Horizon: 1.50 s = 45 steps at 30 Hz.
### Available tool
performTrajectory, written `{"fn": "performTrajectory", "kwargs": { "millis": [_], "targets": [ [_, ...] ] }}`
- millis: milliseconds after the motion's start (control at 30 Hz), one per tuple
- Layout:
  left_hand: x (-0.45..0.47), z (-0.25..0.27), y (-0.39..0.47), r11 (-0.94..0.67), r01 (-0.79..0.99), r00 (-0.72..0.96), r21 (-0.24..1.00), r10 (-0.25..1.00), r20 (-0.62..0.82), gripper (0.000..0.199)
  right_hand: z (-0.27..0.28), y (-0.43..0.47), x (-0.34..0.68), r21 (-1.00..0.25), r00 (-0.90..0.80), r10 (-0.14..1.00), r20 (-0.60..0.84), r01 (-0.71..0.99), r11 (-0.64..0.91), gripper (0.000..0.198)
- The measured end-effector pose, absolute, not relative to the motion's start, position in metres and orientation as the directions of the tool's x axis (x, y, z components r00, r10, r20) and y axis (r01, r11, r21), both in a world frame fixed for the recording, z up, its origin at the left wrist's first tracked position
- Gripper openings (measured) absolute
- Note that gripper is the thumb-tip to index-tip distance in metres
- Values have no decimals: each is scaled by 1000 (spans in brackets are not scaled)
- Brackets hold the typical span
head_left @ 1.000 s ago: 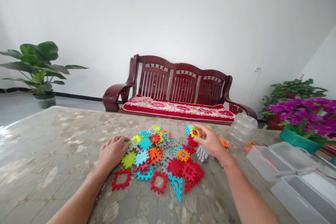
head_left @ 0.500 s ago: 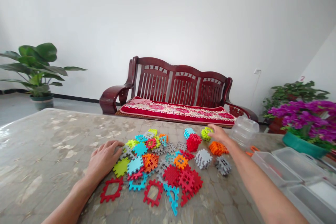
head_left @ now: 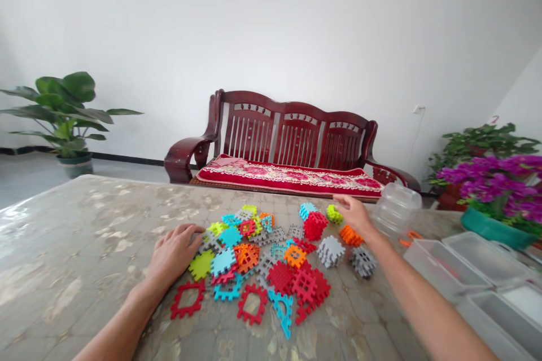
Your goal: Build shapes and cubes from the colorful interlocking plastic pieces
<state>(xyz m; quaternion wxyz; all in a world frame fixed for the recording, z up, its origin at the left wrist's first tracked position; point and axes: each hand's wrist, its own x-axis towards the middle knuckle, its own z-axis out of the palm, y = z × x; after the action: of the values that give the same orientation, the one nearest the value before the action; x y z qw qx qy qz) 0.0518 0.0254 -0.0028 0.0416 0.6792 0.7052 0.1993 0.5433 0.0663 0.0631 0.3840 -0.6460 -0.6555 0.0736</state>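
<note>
A jumbled pile of notched plastic building tiles (head_left: 235, 259) in several colours covers the middle of the table. Along its left edge my left hand (head_left: 180, 245) rests palm down, fingers loosely stretched near the grey and lime tiles. My right hand (head_left: 354, 217) reaches to the far right, fingers extended, with nothing visible in them. Beside it is a small lime stack (head_left: 334, 214); I cannot tell if they touch. An orange stack (head_left: 351, 235) is partly hidden under my right wrist. Close by are a blue stack (head_left: 307, 210), red stack (head_left: 315, 227), light grey stack (head_left: 331, 251) and dark grey stack (head_left: 363, 262).
Clear plastic boxes (head_left: 449, 271) lie open at the right, and a clear container (head_left: 397, 206) stands behind my right forearm. Beyond them is a teal planter (head_left: 495, 227) with purple flowers. A wooden bench (head_left: 279, 135) stands past the table's far edge.
My right hand's fingers have lifted from beside the lime stack and straightened out behind it. My left hand stays in place by the pile. The view has shifted slightly.
</note>
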Motion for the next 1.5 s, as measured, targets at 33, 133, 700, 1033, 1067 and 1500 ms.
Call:
{"fn": "performTrajectory", "kwargs": {
  "millis": [33,133,700,1033,1067,1500],
  "targets": [
    [52,-2,25,-3,942,-71,336,975,208,40,64,52,528,-606,98,895,435,768,210,36],
    [54,1,24,-8,942,-62,334,978,199,40,59,1,477,-617,-1,888,460,719,320,32],
    [60,-2,16,-170,951,124,259,975,186,52,-17,-68,388,-393,-148,917,370,870,299,48],
    [83,2,15,-148,932,115,331,986,118,55,-10,-57,394,-583,-273,852,447,633,509,47],
    [89,2,15,-141,929,107,343,987,117,55,-10,-56,395,-583,-266,839,474,620,526,46],
    [114,15,-24,-150,936,127,318,988,92,71,-17,-53,399,-521,-101,784,613,694,497,41]
  ]
}}
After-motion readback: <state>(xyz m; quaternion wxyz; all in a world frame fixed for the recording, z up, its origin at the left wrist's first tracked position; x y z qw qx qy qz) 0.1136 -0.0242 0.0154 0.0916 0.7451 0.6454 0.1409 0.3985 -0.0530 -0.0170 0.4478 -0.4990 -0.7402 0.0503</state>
